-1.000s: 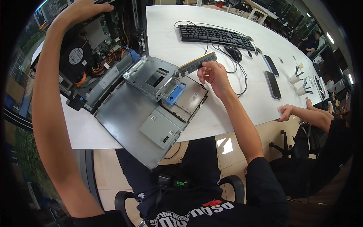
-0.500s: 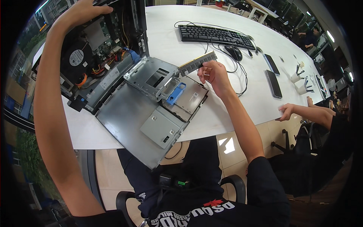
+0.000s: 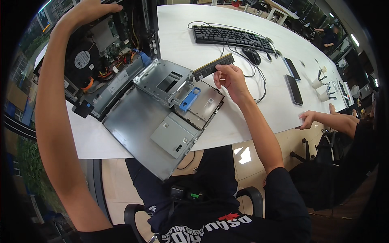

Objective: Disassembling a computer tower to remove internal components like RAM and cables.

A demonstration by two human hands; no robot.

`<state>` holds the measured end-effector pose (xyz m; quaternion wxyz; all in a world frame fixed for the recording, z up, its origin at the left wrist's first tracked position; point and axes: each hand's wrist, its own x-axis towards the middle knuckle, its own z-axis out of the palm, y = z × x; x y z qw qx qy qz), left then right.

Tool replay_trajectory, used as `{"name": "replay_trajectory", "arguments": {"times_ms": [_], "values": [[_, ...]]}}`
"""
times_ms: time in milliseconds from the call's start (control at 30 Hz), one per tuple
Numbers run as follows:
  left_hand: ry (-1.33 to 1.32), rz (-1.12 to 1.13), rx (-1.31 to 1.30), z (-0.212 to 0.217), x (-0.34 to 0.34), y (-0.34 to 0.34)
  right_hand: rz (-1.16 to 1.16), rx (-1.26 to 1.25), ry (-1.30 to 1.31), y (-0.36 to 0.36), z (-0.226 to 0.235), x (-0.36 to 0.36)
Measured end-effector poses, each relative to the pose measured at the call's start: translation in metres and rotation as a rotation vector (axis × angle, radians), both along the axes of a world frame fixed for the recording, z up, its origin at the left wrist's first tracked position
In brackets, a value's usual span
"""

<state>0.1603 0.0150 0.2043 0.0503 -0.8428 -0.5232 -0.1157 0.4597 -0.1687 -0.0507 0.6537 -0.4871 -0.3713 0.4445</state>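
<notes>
My right hand (image 3: 230, 81) pinches a RAM stick (image 3: 211, 68) by its right half, between thumb and fingers. The stick is dark with a gold edge along its upper side and hangs tilted over the table, close to the metal drive bracket (image 3: 162, 77). At the upper left my left hand (image 3: 90, 11) grips the top edge of an opened computer case (image 3: 115, 87); some of its fingers are cut off by the picture's edge. Inside the case show a black round fan (image 3: 82, 59), coloured wires and a green board. The flat metal side panel (image 3: 137, 117) lies folded down toward me.
A black keyboard (image 3: 231, 38) and a mouse (image 3: 251, 56) with loose cables lie behind my right hand. Two phones (image 3: 293, 90) and pen cups (image 3: 325, 95) stand further right. A co-worker's hand (image 3: 308, 119) rests at the table's edge. The side panel juts over the front edge.
The RAM stick has turned slightly in my right hand, its face now darker. My left hand stays on the case. A person in the far background has moved.
</notes>
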Motion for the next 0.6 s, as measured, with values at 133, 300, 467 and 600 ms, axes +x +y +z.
{"name": "replay_trajectory", "arguments": {"times_ms": [133,300,467,600], "values": [[-0.013,-0.023,-0.017,0.001,-0.001,-0.008,-0.002,0.013,-0.023,0.0,0.0,-0.002],[-0.007,-0.021,0.0,-0.001,0.0,0.001,-0.021,0.003,-0.025,0.0,0.0,-0.003],[-0.008,-0.043,0.035,-0.004,-0.003,-0.007,-0.032,0.004,-0.01,-0.001,0.003,-0.006],[0.003,0.013,0.015,-0.002,0.002,-0.001,-0.027,0.003,-0.002,-0.001,0.003,-0.006]]}}
